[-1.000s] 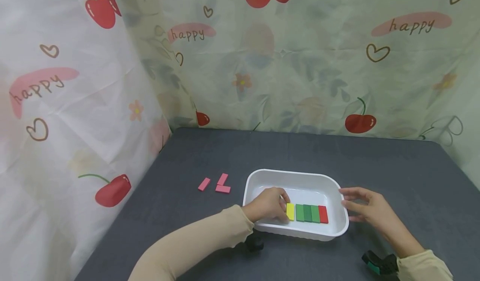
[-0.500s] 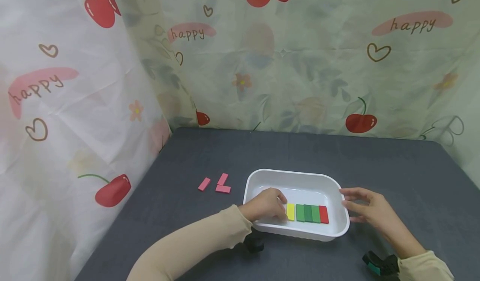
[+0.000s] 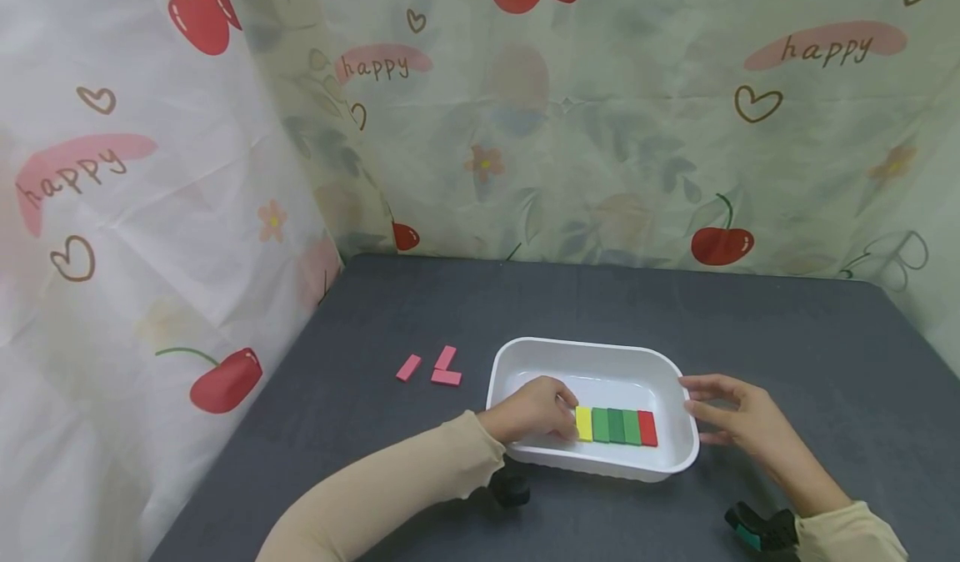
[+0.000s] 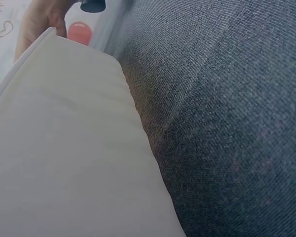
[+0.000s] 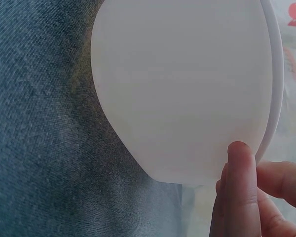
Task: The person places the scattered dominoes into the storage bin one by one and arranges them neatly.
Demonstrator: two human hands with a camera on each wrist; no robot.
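Low inside a white tray (image 3: 585,349), my left hand (image 3: 534,408) holds a yellow tile (image 3: 584,424) at its left side with curled thumb and finger. That tile stands upright in line at the left end of a row, against three green tiles (image 3: 616,427), with a red tile (image 3: 647,429) closing the right end. My right hand (image 3: 731,412) touches the tray's right end with fairly straight fingertips at the rim. The right wrist view shows a finger (image 5: 242,182) against the outer wall. In the left wrist view the tray's wall (image 4: 84,138) hides the tiles.
Three pink tiles (image 3: 446,378) lie on the dark table (image 3: 420,312) left of the tray. A printed curtain (image 3: 570,170) hangs behind the table and along its left side. Black wrist devices (image 3: 759,527) sit under both forearms.
The yellow tile has shifted slightly right, closing the small gap to the green tiles, with my left fingers at it. My right hand and the tray have hardly moved.
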